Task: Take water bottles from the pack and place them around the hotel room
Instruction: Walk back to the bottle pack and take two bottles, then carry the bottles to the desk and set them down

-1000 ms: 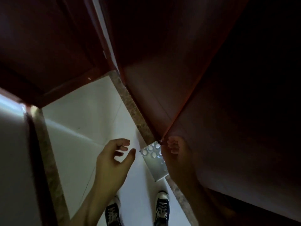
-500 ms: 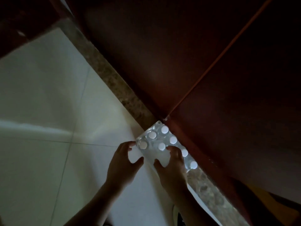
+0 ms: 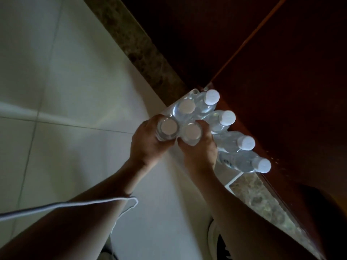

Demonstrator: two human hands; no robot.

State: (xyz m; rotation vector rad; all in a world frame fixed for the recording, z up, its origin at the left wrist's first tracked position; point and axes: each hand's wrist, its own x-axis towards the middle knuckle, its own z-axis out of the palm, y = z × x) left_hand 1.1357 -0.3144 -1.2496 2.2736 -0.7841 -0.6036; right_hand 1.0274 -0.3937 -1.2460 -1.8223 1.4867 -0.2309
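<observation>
Left hand (image 3: 148,145) wraps its fingers round the near-left bottle (image 3: 168,128) just under the cap. Right hand (image 3: 199,152) clamps on the next bottle (image 3: 191,133) the same way, so probably two come out at once. Grip sits high on the necks, likely because the bottles are packed tight. The pack (image 3: 225,139) stands on the pale tiled floor (image 3: 75,81), pushed against the dark wooden panel (image 3: 281,91), its far row of caps leaning towards the wood.

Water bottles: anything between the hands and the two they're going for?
Nothing visible. The left hand already grips one capped bottle, the right hand its neighbour. Whether the pack's plastic wrap still binds them cannot be told.
</observation>
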